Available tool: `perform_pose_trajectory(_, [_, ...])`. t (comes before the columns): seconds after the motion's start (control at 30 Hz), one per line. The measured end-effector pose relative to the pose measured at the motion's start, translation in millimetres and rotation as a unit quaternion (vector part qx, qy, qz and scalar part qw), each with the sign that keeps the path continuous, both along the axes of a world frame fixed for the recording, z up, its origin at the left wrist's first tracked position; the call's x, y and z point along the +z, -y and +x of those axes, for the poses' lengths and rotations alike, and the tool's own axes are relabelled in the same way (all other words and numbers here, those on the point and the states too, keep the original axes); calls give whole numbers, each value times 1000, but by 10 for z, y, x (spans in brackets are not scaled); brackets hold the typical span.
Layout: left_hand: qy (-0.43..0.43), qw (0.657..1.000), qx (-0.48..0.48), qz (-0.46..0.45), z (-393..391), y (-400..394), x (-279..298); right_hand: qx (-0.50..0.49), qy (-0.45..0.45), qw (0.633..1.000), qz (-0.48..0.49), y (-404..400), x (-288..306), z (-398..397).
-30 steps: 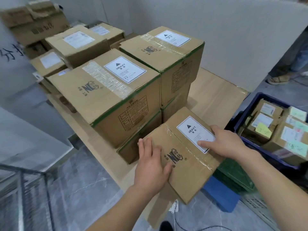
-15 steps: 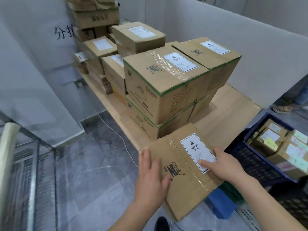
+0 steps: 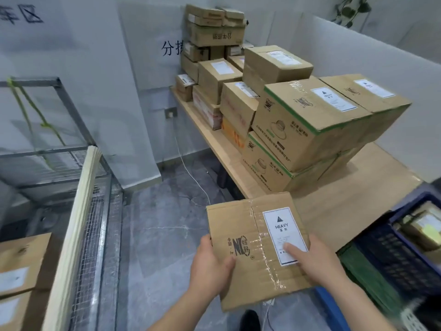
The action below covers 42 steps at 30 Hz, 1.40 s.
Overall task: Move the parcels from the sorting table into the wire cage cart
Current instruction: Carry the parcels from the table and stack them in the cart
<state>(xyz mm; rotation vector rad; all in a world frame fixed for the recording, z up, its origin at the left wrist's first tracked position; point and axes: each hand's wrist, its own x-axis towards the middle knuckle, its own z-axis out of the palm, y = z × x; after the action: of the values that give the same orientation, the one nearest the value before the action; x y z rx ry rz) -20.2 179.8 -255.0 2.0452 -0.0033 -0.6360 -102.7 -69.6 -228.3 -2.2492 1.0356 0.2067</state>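
Note:
A brown cardboard parcel [image 3: 248, 232] with a white HEAVY label hangs in the air in front of me, off the wooden sorting table [image 3: 343, 206]. My left hand [image 3: 211, 267] grips its left edge, thumb on top. My right hand [image 3: 317, 260] holds its right side, thumb pressed on the label. The wire cage cart [image 3: 95, 225] stands at the left, with parcels [image 3: 21, 266] inside at the lower left. Several more parcels [image 3: 307, 120] are stacked on the table.
A blue crate [image 3: 405, 249] with small parcels sits at the right, a green crate [image 3: 365, 275] beneath it. A white cable [image 3: 191, 173] runs over the grey floor. White partition walls enclose the table. My shoe [image 3: 249, 320] shows below the parcel.
The parcel has come off the table edge and travelled left with both hands. My view has swung left, so the wire cage cart is now largely in sight.

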Motion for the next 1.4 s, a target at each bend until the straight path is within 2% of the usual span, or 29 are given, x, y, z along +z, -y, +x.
perform_pose_trajectory(0.17, [8,999,44,30,231,-748,81,41,12,998,35,-681,-29,367])
perform_pose_trajectory(0.33, [27,992,113,45,484,-1448,205,126,14,992,14,-1318,111,893])
perform_pose_trajectory(0.67, [38,956,282,76,918,-2452,590,311,41,950,0,-2386,459,2152])
perform_pose_trajectory(0.9, [44,913,394,100,1382,-2714,860,409,61,910,22,-2847,643,3139])
perform_pose_trajectory(1.07, [44,869,480,113,1745,-2724,988,469,75,879,36,-3006,810,3812])
perform_pose_trajectory(1.23, [51,835,538,105,2000,-2674,1050,509,83,855,49,-3107,896,4295])
perform_pose_trajectory(1.4, [49,817,569,85,2179,-2680,1069,532,80,841,58,-3208,905,4604])
